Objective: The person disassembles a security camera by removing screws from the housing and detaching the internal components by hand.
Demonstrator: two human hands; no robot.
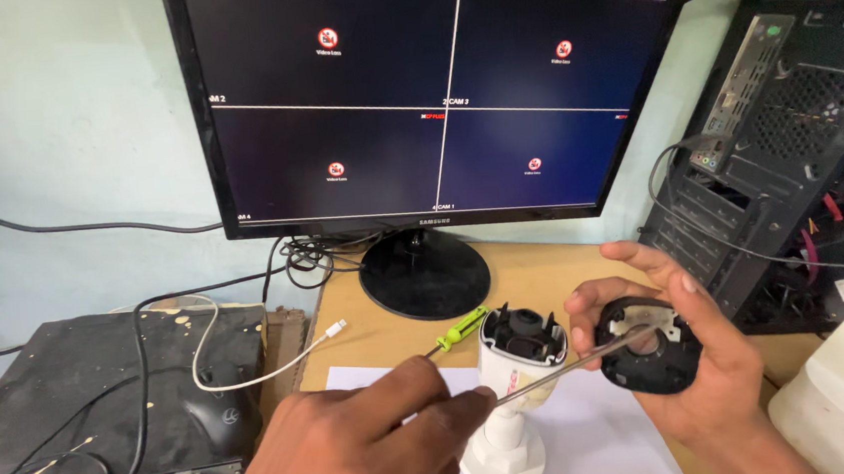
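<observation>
right hand [682,347] cups black round cover [651,346] | left hand [359,453] pinches metal rod [573,364] into it, above open white camera [514,380] | risk: rod slips, gouges cover

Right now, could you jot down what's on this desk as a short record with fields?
Left hand: holds a thin metal tool
Right hand: holds a round black camera part
Between them: white camera body, front open, upright on its base
Behind: green-handled screwdriver, monitor split in four
Right side: open computer case
</observation>
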